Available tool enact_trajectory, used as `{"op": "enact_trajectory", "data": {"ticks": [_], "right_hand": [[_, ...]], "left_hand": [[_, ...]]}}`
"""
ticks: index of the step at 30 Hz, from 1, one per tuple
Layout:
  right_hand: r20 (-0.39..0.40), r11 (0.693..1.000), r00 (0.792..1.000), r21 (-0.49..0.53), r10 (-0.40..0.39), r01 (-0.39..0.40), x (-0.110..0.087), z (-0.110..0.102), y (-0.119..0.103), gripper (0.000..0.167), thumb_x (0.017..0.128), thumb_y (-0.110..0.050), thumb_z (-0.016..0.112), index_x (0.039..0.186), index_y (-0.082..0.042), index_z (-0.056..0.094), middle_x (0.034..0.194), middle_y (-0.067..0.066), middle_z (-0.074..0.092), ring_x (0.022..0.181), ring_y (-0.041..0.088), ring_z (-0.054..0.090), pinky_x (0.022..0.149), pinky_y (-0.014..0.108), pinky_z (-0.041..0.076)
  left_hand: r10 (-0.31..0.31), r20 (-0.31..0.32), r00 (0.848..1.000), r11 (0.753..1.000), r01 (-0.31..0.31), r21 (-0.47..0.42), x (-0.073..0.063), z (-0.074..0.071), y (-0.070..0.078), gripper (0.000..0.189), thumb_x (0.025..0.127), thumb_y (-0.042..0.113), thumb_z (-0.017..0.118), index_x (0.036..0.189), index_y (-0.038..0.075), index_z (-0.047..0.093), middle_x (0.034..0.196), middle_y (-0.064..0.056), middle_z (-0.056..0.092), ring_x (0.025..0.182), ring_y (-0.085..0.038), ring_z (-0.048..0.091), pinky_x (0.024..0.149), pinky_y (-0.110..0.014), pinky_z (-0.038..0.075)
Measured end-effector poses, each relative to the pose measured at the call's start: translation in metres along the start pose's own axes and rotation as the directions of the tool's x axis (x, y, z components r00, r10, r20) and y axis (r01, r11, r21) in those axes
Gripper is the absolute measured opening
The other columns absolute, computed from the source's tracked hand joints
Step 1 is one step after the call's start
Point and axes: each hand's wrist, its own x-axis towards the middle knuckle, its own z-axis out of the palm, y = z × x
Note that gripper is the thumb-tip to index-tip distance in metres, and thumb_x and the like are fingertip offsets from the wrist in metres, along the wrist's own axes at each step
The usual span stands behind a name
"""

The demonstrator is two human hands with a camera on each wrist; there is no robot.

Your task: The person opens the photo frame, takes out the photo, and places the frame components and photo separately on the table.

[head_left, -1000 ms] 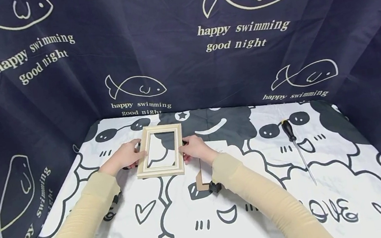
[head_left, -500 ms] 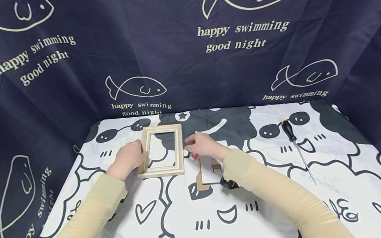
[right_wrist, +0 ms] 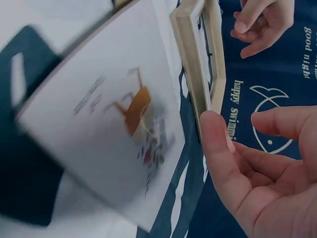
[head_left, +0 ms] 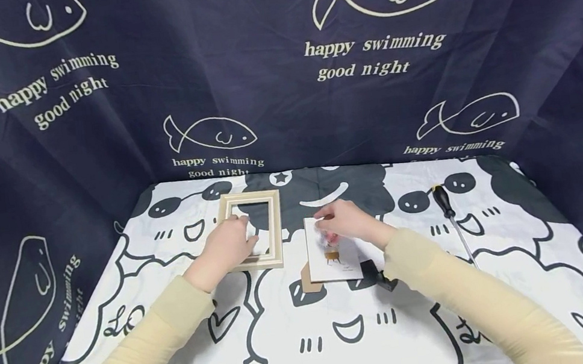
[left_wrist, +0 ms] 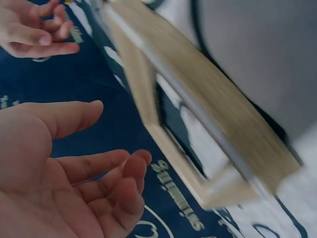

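A pale wooden picture frame [head_left: 274, 226] with an open middle lies on the patterned cloth. Over its left part hovers my left hand [head_left: 225, 248]; in the left wrist view its fingers are relaxed and hold nothing, apart from the wood. To the right of the frame lies a white picture card [head_left: 345, 266] printed with a brown stool-like drawing. My right hand [head_left: 348, 220] is above the card's upper part, hiding some of it. The right wrist view shows its thumb and fingers spread apart with nothing between them. A brown cardboard piece [head_left: 311, 281] sticks out beneath the card.
A long screwdriver [head_left: 444, 203] with a black handle lies at the right, its shaft pointing toward the front. The black-and-white cloth [head_left: 350, 345] covers the table, and a dark blue curtain [head_left: 274, 44] with fish prints rises behind it.
Both hands have let go of the frame's sides. My left hand has moved right, over the frame; my right hand has moved right, over the card. The frame stays in place.
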Motion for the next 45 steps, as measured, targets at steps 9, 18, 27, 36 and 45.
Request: {"op": "enact_trajectory", "data": {"ticks": [9,18,27,36,45], "right_hand": [[-0.049,1.000,0.999,0.020,-0.004,0.005,-0.023,-0.018,0.024,0.037,0.089,-0.014,0.058,0.120,0.007,0.059,0.088,0.018,0.070,0.062,0.016,0.067,0.060,0.031,0.056],[-0.091,1.000,0.996,0.006,-0.012,0.012,-0.040,-0.027,0.045,0.036,0.090,-0.014,0.059,0.117,0.008,0.061,0.075,0.013,0.069,0.061,0.017,0.066,0.062,0.032,0.054],[-0.049,0.992,0.998,0.118,0.037,-0.031,-0.046,-0.023,0.063,0.035,0.091,-0.012,0.056,0.118,0.011,0.058,0.072,0.010,0.068,0.065,0.015,0.066,0.064,0.030,0.055],[-0.023,0.989,0.998,0.138,0.062,-0.059,-0.044,-0.019,0.071,0.034,0.092,-0.009,0.054,0.118,0.014,0.057,0.079,0.015,0.069,0.068,0.018,0.067,0.065,0.032,0.056],[-0.024,0.979,0.995,0.179,0.100,-0.094,-0.038,-0.010,0.077,0.034,0.091,-0.007,0.055,0.119,0.013,0.056,0.072,0.010,0.067,0.062,0.014,0.063,0.061,0.032,0.056]], "left_hand": [[0.047,0.071,0.996,0.981,-0.032,-0.193,-0.003,0.002,0.029,0.046,0.089,0.023,0.064,0.123,-0.006,0.057,0.096,-0.015,0.066,0.072,-0.019,0.062,0.066,-0.033,0.052],[0.107,0.096,0.990,0.947,-0.072,-0.314,0.007,0.016,0.042,0.037,0.087,0.022,0.066,0.112,-0.007,0.064,0.076,-0.005,0.068,0.062,-0.011,0.060,0.064,-0.030,0.051],[0.064,0.275,0.959,0.880,0.076,-0.469,0.023,0.030,0.050,0.039,0.091,0.023,0.061,0.116,-0.007,0.060,0.051,-0.004,0.061,0.038,-0.008,0.052,0.042,-0.023,0.047],[0.071,0.353,0.933,0.843,0.133,-0.521,0.040,0.037,0.061,0.041,0.091,0.020,0.061,0.117,-0.011,0.057,0.057,-0.006,0.063,0.039,-0.009,0.056,0.042,-0.025,0.050],[0.032,0.378,0.925,0.853,0.172,-0.493,0.048,0.044,0.065,0.024,0.090,0.020,0.062,0.075,0.002,0.058,0.050,-0.005,0.057,0.039,-0.011,0.056,0.043,-0.026,0.051]]}}
